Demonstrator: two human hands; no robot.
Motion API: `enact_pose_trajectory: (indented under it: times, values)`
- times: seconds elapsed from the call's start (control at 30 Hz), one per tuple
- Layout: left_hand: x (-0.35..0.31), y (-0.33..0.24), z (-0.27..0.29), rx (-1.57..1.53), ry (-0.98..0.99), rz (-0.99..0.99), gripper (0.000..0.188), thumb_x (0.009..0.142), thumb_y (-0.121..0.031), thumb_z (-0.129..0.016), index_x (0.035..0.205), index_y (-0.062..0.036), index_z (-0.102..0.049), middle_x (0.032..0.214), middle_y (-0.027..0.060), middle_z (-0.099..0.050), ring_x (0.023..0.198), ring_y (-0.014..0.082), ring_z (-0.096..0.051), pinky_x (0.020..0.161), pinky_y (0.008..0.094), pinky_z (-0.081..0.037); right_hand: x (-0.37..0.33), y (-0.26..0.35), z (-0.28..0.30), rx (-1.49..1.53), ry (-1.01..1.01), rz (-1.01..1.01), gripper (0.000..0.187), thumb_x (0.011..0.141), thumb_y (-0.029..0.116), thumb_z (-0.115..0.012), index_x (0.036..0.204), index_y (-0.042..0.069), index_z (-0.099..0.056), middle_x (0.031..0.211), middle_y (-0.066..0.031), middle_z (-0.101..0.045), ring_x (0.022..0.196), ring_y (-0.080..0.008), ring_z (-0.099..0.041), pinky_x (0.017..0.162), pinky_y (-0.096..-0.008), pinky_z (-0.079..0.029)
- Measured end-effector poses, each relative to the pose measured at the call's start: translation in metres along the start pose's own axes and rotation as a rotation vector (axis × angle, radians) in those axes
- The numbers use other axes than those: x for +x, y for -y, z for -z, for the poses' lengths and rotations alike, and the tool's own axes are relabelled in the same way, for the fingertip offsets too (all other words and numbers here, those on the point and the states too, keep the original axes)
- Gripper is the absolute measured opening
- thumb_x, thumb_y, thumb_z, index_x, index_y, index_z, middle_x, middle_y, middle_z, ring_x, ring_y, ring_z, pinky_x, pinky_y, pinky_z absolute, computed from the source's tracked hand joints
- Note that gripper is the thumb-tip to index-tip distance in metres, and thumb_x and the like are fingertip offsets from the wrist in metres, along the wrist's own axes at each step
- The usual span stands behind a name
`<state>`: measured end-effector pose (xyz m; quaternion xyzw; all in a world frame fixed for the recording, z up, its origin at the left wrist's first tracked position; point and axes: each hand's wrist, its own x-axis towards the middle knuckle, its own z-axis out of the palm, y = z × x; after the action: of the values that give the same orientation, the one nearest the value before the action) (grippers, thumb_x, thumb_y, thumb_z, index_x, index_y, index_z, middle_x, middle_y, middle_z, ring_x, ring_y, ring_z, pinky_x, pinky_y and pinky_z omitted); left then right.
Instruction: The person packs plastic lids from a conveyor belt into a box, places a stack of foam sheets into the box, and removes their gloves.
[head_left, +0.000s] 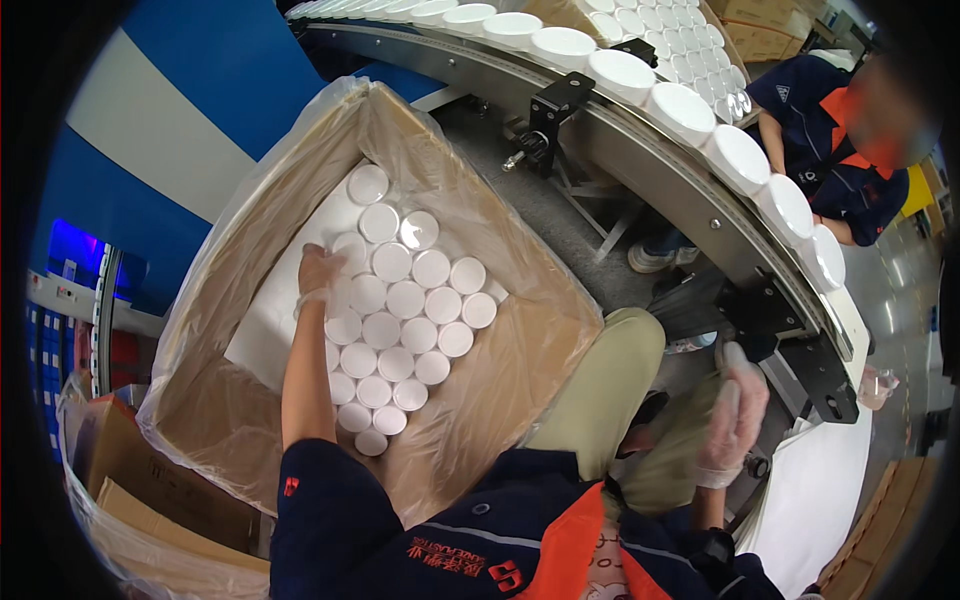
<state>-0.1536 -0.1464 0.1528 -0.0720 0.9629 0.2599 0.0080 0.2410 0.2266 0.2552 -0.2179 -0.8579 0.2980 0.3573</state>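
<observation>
Head view: the left hand point(325, 272), in a clear glove, is resting inside a brown carton point(540, 320), its fingers touching the left edge of a group of white round pieces point(405, 300). Whether it is gripping one of them cannot be told, as the glove and the nearest pieces are overlapping. The pieces are lying side by side in staggered rows, flat faces up, with one near the top of the group catching a bright glare. A white sheet point(268, 315) is lying beneath them and showing at their left. A clear plastic liner point(200, 270) is covering the carton's walls and folding over its rim.

The right hand point(735, 420), also in a clear glove, is hanging near the lower end of a curved conveyor point(690, 210), well apart from the carton. Its fingers are pointing upward and appearing narrow from this angle; whether it is holding anything cannot be told.

The conveyor is carrying a single line of white round containers point(736, 160) along its curve. Beyond it, a co-worker point(800, 110) in a dark shirt with an orange collar is sitting beside further rows of white containers. White sheets point(815, 490) are lying at the lower right, and a second carton point(170, 490) is standing at the lower left.
</observation>
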Motion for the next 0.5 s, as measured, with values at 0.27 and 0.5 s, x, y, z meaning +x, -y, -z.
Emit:
enact_pose_trajectory:
  times: [0.27,0.5]
  values:
    - [-0.218,-0.140,-0.022,-1.203,0.233,-0.137,0.035,0.084,-0.016,-0.054,0.114,0.0007,-0.045,0.104,0.0087,-0.053,0.092,0.0138,-0.051,0.078,0.0268,-0.043,0.004,0.045,-0.117,0.237,0.405,0.044,0.083,0.072,0.029,-0.064,0.135,-0.002,-0.019,0.120,-0.0219,-0.042,0.107,-0.0365,-0.043,0.095,-0.0437,-0.031]
    - [-0.294,-0.178,-0.018,-1.607,0.615,0.082,0.051,0.095,-0.038,-0.023,0.124,0.0006,-0.038,0.121,0.0110,-0.046,0.112,0.0205,-0.044,0.096,0.0331,-0.032,0.010,0.060,-0.140,0.561,0.507,-0.293,0.080,0.070,0.034,-0.068,0.129,-0.002,-0.028,0.116,-0.0205,-0.048,0.108,-0.0323,-0.047,0.092,-0.0397,-0.036]
